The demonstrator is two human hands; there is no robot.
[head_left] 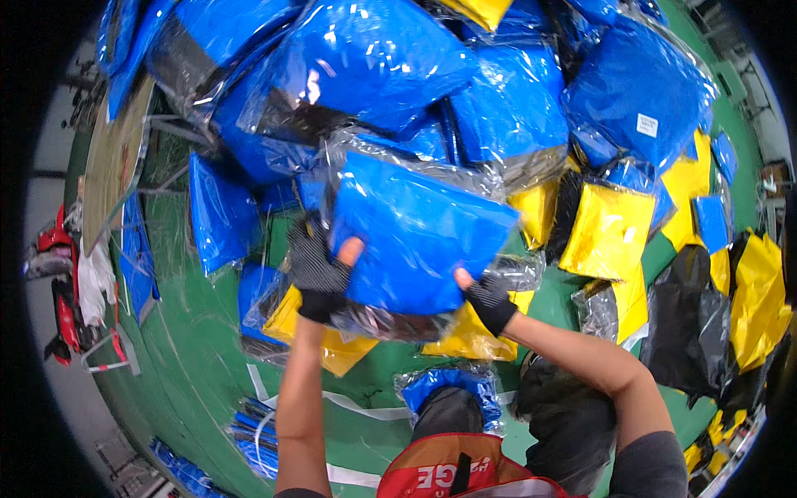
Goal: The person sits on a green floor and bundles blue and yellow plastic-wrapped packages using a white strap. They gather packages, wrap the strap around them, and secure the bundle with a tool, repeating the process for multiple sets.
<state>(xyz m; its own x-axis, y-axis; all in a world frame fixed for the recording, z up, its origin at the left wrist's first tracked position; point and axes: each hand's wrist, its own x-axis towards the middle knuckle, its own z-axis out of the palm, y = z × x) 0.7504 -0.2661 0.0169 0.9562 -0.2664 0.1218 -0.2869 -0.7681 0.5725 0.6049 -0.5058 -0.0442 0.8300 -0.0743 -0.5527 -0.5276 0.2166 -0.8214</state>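
Observation:
Between my two hands is a flat, folded blue item in a clear plastic bag (415, 236), tilted in front of me. My left hand (320, 270), in a dark fingerless glove with a grey pattern, grips its left edge with the thumb on top. At the lower right corner my right hand (490, 303), gloved the same way, clasps the bag with its thumb over the blue face. The fingers of both hands are partly hidden beneath. Below the bag lie yellow packages (477, 336), partly covered by it.
A large heap of blue bagged packages (365, 62) rises ahead. Yellow ones (610, 228) lie to the right, beside black sheeting (689, 311). A wooden board (116, 166) stands at left. Strapped blue bundles (253, 436) rest on the green floor (199, 349) near my left arm.

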